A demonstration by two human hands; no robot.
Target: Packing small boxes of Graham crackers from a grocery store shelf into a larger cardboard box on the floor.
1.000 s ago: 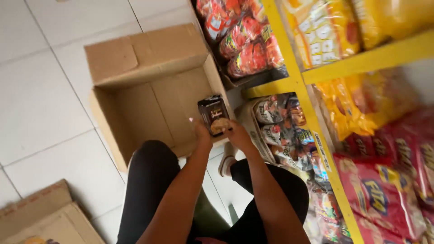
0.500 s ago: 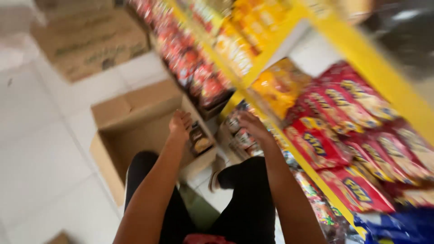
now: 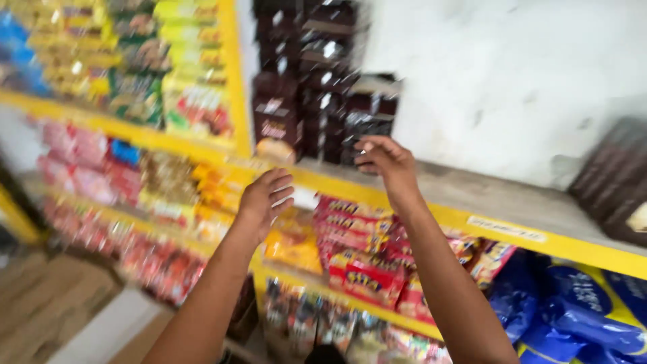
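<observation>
Item: stack of dark brown packets (image 3: 317, 101), standing on the yellow-edged shelf (image 3: 512, 232), against the white wall (image 3: 505, 81), just right of the yellow upright (image 3: 237, 74).

Right hand (image 3: 384, 160): raised to the foot of the stack, fingers curled and loosely apart, empty as far as I can see. Blur stops me telling whether the fingertips touch the front packets.

Left hand (image 3: 265, 199): lower, at the shelf edge, palm down, fingers spread, holding nothing.

Handling, my judgement: the packets look like light, glossy foil-wrapped goods, fairly stiff in the block but slick on the face. I would grip one by its two short sides, thumb against fingers, not by the front. The stack looks loosely built, so a pull from low down could topple it.

Nearby: red snack bags (image 3: 357, 259) on the shelf below, orange bags (image 3: 293, 246) beside them, blue bags (image 3: 579, 303) at lower right, mixed colourful packets (image 3: 135, 61) on the shelves to the left.
</observation>
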